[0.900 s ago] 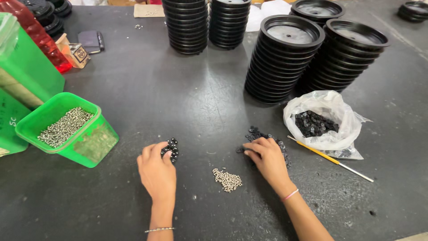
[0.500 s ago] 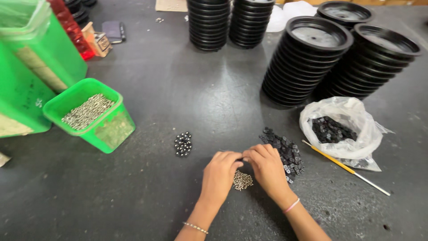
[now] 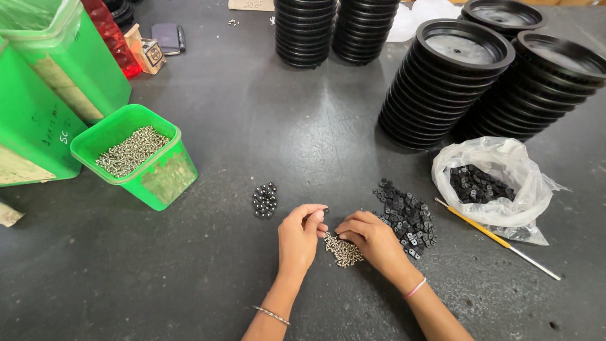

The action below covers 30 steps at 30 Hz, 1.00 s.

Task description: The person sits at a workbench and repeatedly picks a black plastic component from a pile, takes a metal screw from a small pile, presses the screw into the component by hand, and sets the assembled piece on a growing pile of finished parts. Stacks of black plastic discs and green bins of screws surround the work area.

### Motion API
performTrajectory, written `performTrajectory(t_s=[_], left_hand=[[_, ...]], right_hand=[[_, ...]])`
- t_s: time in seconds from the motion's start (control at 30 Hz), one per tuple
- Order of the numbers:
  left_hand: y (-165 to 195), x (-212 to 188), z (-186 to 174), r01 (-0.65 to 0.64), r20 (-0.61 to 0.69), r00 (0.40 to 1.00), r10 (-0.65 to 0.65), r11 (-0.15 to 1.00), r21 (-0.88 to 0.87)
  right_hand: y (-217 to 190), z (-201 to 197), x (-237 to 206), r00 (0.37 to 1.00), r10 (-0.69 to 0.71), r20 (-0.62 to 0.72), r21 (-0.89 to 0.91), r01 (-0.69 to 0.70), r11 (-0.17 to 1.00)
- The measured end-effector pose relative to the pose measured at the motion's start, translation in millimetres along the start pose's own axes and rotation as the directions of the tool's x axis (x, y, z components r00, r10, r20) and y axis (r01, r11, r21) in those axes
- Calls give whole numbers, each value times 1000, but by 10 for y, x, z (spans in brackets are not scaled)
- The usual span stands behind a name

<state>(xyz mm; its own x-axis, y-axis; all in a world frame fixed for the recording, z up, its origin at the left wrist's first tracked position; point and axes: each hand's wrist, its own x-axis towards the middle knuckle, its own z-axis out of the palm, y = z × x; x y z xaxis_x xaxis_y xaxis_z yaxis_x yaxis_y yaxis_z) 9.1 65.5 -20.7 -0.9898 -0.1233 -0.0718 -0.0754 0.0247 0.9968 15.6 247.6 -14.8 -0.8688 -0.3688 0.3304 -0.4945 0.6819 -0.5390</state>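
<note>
While both hands are hovering low over the dark table (image 3: 252,126), they're meeting right at a little heap of silver screws (image 3: 344,251) lying near the front edge, roughly mid-width. The left hand (image 3: 298,237) is curling in narrow, with thumb and forefinger pinching something tiny and dark at the tips; looks like one small black piece, though it's honestly too small to say for sure. The right hand (image 3: 372,239) is lying knuckles-up with its fingers bent down onto the screw heap, and I can't tell whether it's actually gripping any of them. Thin bangle on the left wrist, pink band on the right.

Just left of the hands a tidy cluster of dark round pieces (image 3: 264,200) is sitting on its own, clear of the fingers. Just right of the right hand a loose scatter of black plastic bits (image 3: 407,215) is spreading out, almost touching the knuckles. Further toward the right edge, a crumpled clear plastic bag (image 3: 499,183) is holding more of the same black bits, and a thin yellow-handled tool (image 3: 495,238) is lying slantwise beside it.

Over by the left edge a small green tub (image 3: 161,180) is sitting full of silver screws, with bigger green bins (image 3: 44,95) crowding behind it. Along the back edge and the back-right corner, tall stacks of black round lids (image 3: 442,88) are standing, well apart from the hands.
</note>
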Motion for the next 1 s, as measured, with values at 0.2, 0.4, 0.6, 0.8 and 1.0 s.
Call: performTrajectory(t_s=[0.2,0.4,0.6,0.8,1.0], left_hand=[[-65,11,44,-12,62,998,15,999,-46],[-101,-42,136,19,117,993,-13,999,-48],[-69,-71,152,0,131,991,8,998,-58],[-57,-107,153,-91,120,988,98,994,-67],[-12,-106,131,-108,169,979,113,993,-38]], right_hand=[[-38,66,-7,992,-13,-126,-23,10,1000],[-50,22,-49,948,215,-233,159,-181,971],[-66,27,-42,951,204,-231,134,-177,975],[-29,46,-46,942,253,-222,249,-195,948],[68,82,-89,889,437,-137,414,-350,840]])
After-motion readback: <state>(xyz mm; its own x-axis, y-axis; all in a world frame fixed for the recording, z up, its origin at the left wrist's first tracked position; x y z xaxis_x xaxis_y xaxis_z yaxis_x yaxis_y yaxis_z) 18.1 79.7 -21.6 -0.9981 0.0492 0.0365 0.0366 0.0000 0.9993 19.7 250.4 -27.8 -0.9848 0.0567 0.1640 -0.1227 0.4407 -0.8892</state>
